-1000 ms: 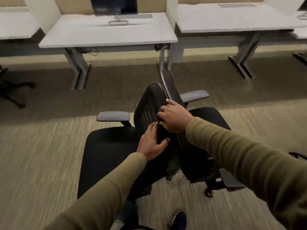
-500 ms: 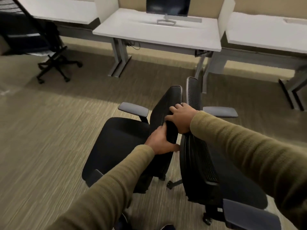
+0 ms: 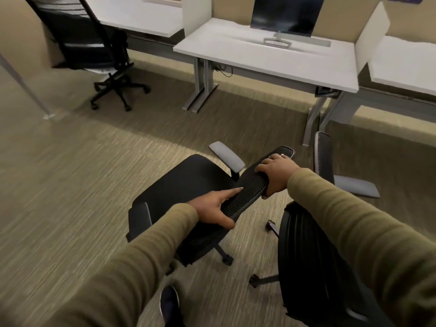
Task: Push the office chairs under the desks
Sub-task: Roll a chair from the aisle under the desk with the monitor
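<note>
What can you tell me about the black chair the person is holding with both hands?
The held chair is black, with a padded seat, a perforated mesh backrest and grey armrest pads. It stands on castors on the carpet, not yet under the desk. The left hand and right hand grip the backrest's top edge. A second chair stands close on its right.

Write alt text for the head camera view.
Both hands, left hand and right hand, grip the mesh backrest of a black office chair on carpet, short of a white desk bearing a monitor. A second chair stands alongside.
</note>
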